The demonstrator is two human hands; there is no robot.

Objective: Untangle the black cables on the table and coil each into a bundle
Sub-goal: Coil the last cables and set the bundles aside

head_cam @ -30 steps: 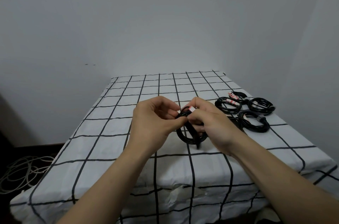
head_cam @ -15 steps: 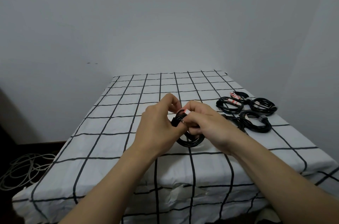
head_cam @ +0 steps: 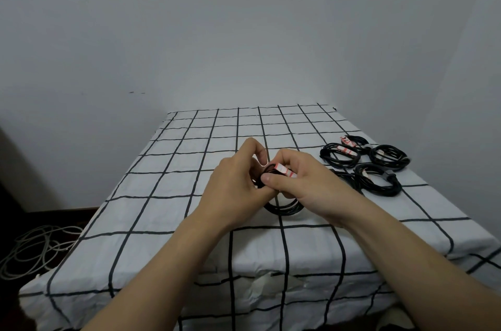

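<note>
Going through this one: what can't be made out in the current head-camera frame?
1. Head view: the top of the black coiled cable is hidden by the left hand and right hand gripping it.
2. Head view: any print on the white-and-red striped tag is too small to read.
3. Head view: the pale cable heap on the floor is cut off by the left edge.

Left hand [head_cam: 233,189] and right hand [head_cam: 306,184] meet mid-table [head_cam: 189,157], gripping the cable coil [head_cam: 284,208]. Coiled bundles [head_cam: 379,181] lie to their right, loose cords [head_cam: 35,249] on the floor far left.
</note>
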